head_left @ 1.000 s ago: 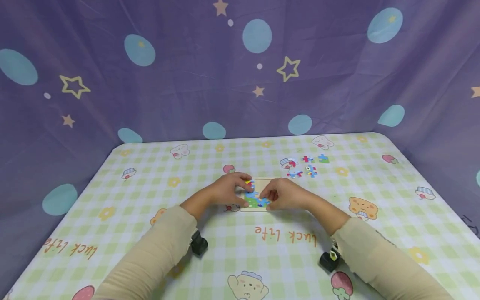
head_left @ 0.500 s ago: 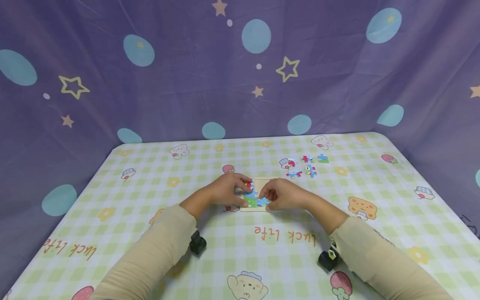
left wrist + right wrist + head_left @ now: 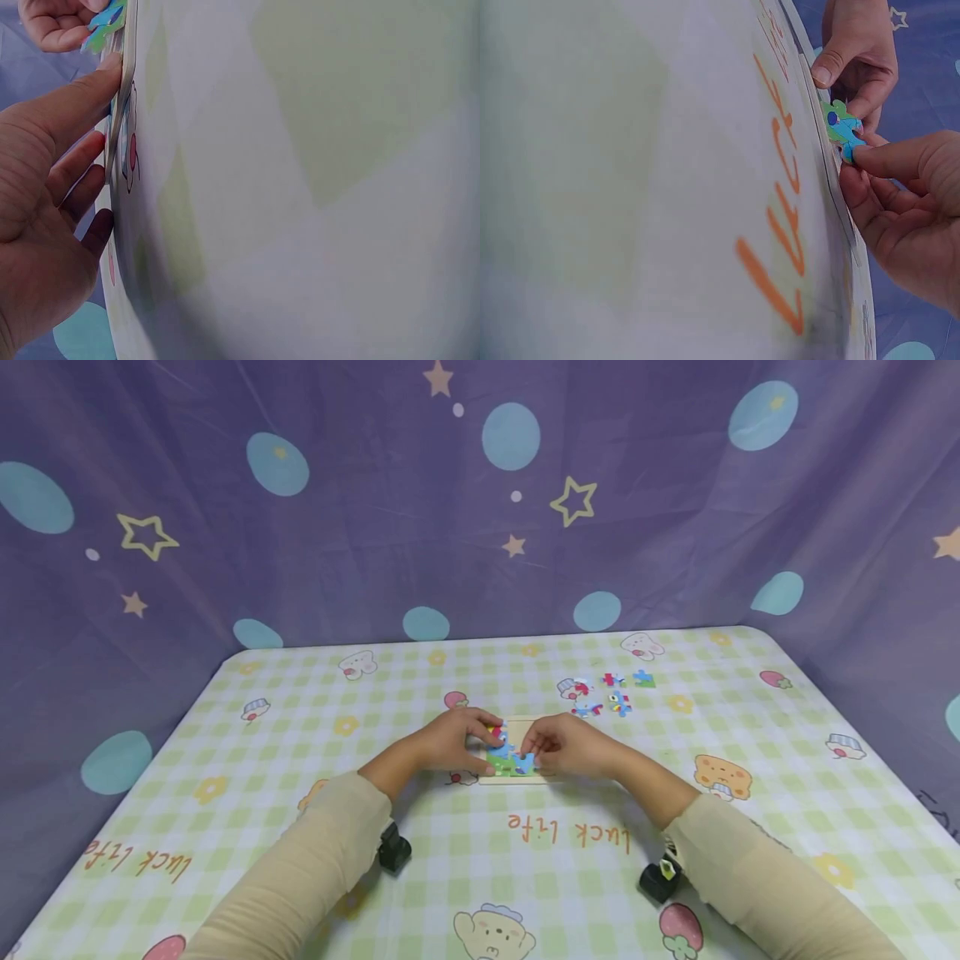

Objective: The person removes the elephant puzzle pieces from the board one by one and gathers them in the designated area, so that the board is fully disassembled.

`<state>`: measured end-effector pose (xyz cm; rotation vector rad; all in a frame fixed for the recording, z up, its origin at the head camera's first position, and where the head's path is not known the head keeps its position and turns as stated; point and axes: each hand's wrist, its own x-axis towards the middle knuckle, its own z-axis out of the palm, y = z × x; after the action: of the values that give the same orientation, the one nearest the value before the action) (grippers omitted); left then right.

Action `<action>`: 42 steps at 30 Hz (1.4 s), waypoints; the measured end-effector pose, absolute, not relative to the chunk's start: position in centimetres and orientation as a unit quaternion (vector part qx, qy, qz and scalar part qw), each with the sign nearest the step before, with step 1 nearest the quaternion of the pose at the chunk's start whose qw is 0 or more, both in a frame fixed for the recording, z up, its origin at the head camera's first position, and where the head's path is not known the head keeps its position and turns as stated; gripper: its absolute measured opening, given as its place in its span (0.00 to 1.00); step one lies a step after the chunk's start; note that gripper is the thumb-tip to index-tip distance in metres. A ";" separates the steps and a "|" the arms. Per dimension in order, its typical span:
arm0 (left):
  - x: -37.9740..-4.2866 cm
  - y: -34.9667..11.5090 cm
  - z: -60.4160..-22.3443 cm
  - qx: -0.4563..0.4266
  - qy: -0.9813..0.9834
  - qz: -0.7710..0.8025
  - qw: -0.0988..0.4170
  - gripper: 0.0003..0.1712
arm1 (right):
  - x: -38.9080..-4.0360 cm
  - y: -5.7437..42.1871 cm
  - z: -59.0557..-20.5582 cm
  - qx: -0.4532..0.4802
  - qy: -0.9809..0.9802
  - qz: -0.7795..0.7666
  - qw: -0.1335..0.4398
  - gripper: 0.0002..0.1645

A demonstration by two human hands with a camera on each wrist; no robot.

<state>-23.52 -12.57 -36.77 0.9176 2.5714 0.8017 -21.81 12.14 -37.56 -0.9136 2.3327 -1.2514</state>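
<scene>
My left hand (image 3: 456, 741) holds the left end of a shallow wooden puzzle tray (image 3: 527, 727), its thumb on the near rim and its fingers reaching over the left side. Joined blue, green and red pieces (image 3: 498, 752) fill part of the tray's left side. My right hand (image 3: 576, 747) pinches a blue-and-green jigsaw piece (image 3: 842, 127) between thumb and index finger. That piece is tilted close over the tray, beside the laid pieces. In the left wrist view, the left thumb (image 3: 82, 97) lies along the tray's edge.
Several loose jigsaw pieces (image 3: 618, 702) lie behind the tray to the right. A checked cloth (image 3: 300, 693) with printed pictures covers the table. A purple curtain (image 3: 375, 527) hangs behind it. Dark cameras (image 3: 660, 881) are strapped at both wrists.
The right fingers have shifted a little and the pinched piece has turned and tilted at the near side of the tray. The left hand stays where it was.
</scene>
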 end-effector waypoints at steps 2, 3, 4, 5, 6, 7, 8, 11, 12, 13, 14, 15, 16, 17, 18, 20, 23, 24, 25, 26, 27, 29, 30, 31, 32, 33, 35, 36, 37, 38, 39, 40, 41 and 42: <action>-23.5 -12.6 -36.8 0.316 0.894 0.280 0.150 0.24 | -21.9 12.4 -37.6 -0.316 0.823 -0.442 0.166 0.10; -23.5 -12.6 -36.8 0.314 0.894 0.281 0.150 0.24 | -21.9 12.5 -37.7 -0.314 0.824 -0.442 0.163 0.10; -23.5 -12.6 -36.8 0.313 0.894 0.282 0.151 0.24 | -21.9 12.7 -37.7 -0.311 0.826 -0.443 0.161 0.09; -23.5 -12.6 -36.9 0.312 0.895 0.282 0.151 0.24 | -21.9 12.8 -37.7 -0.307 0.827 -0.444 0.159 0.09; -23.5 -12.6 -36.9 0.311 0.895 0.282 0.151 0.24 | -21.9 13.0 -37.6 -0.301 0.827 -0.447 0.158 0.09; -23.4 -12.6 -36.9 0.310 0.895 0.282 0.152 0.24 | -21.9 13.1 -37.6 -0.298 0.827 -0.450 0.156 0.09; -23.4 -12.6 -36.9 0.309 0.895 0.282 0.153 0.24 | -21.9 13.3 -37.5 -0.295 0.825 -0.456 0.156 0.10; -23.3 -12.6 -36.8 0.307 0.896 0.283 0.153 0.24 | -21.7 13.8 -37.2 -0.282 0.819 -0.475 0.158 0.09; -23.3 -12.6 -36.8 0.305 0.896 0.284 0.154 0.24 | -21.7 13.9 -37.1 -0.277 0.817 -0.481 0.159 0.10; -23.3 -12.6 -36.7 0.304 0.896 0.284 0.156 0.24 | -21.6 14.1 -37.0 -0.277 0.814 -0.486 0.159 0.09; -23.3 -12.6 -36.7 0.302 0.896 0.285 0.156 0.24 | -21.6 14.2 -37.0 -0.273 0.811 -0.492 0.159 0.10; -23.2 -12.6 -36.7 0.301 0.897 0.285 0.156 0.24 | -21.6 14.4 -36.9 -0.270 0.810 -0.495 0.158 0.10; -23.2 -12.6 -36.7 0.299 0.897 0.286 0.157 0.24 | -21.5 14.5 -36.9 -0.266 0.808 -0.501 0.159 0.10; -23.2 -12.6 -36.7 0.298 0.897 0.287 0.157 0.24 | -21.5 14.7 -36.9 -0.262 0.806 -0.506 0.160 0.10; -23.2 -12.6 -36.7 0.298 0.897 0.287 0.158 0.24 | -21.5 14.9 -36.9 -0.258 0.804 -0.510 0.161 0.10; -23.1 -12.6 -36.7 0.297 0.897 0.288 0.157 0.24 | -21.5 15.2 -36.8 -0.251 0.801 -0.518 0.163 0.10; -23.1 -12.6 -36.7 0.296 0.896 0.290 0.160 0.24 | -21.4 15.8 -36.7 -0.245 0.798 -0.527 0.163 0.09; -23.1 -12.6 -36.7 0.295 0.896 0.290 0.161 0.24 | -21.4 16.0 -36.6 -0.244 0.796 -0.530 0.163 0.09; -23.1 -12.6 -36.7 0.294 0.896 0.290 0.162 0.24 | -21.4 16.1 -36.5 -0.242 0.794 -0.533 0.162 0.09; -23.1 -12.6 -36.8 0.292 0.896 0.291 0.164 0.24 | -21.3 16.3 -36.4 -0.240 0.791 -0.539 0.161 0.09; -23.1 -12.6 -36.8 0.292 0.896 0.291 0.164 0.24 | -21.3 16.5 -36.4 -0.238 0.790 -0.542 0.159 0.09; -23.2 -12.6 -36.8 0.290 0.896 0.292 0.165 0.24 | -21.3 17.0 -36.2 -0.233 0.784 -0.553 0.156 0.09; -23.2 -12.7 -36.9 0.289 0.896 0.292 0.166 0.24 | -21.3 17.2 -36.2 -0.231 0.782 -0.558 0.155 0.09; -23.2 -12.7 -36.9 0.288 0.897 0.292 0.166 0.24 | -21.3 17.4 -36.1 -0.231 0.780 -0.562 0.153 0.09; -23.2 -12.7 -36.9 0.287 0.897 0.292 0.167 0.24 | -21.3 17.7 -36.0 -0.230 0.778 -0.564 0.151 0.09; -23.3 -12.7 -36.9 0.286 0.897 0.292 0.167 0.24 | -21.3 17.9 -36.0 -0.229 0.778 -0.566 0.150 0.09; -23.3 -12.7 -37.0 0.285 0.898 0.291 0.167 0.24 | -21.3 18.4 -35.8 -0.227 0.777 -0.567 0.150 0.09; -23.3 -12.7 -37.0 0.284 0.898 0.290 0.167 0.24 | -21.3 18.6 -35.7 -0.225 0.778 -0.567 0.150 0.09; -23.3 -12.6 -37.0 0.284 0.899 0.290 0.167 0.24 | -21.3 18.9 -35.7 -0.223 0.780 -0.566 0.149 0.10; -23.3 -12.6 -37.0 0.283 0.899 0.290 0.167 0.24 | -21.3 19.1 -35.6 -0.218 0.783 -0.564 0.147 0.10; -23.3 -12.6 -37.0 0.283 0.899 0.289 0.166 0.24 | -21.3 19.4 -35.6 -0.214 0.785 -0.563 0.146 0.10; -23.3 -12.6 -37.0 0.283 0.899 0.289 0.166 0.24 | -21.3 19.6 -35.6 -0.209 0.788 -0.561 0.144 0.10; -23.3 -12.5 -36.9 0.284 0.899 0.289 0.166 0.24 | -21.4 19.9 -35.6 -0.205 0.790 -0.560 0.142 0.10; -23.4 -12.5 -36.9 0.284 0.899 0.289 0.166 0.25 | -21.4 20.1 -35.6 -0.199 0.792 -0.559 0.141 0.11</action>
<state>-23.35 -12.53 -36.94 0.8092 2.5609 0.8218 -21.36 20.15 -35.57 -0.5756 2.2876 -1.6140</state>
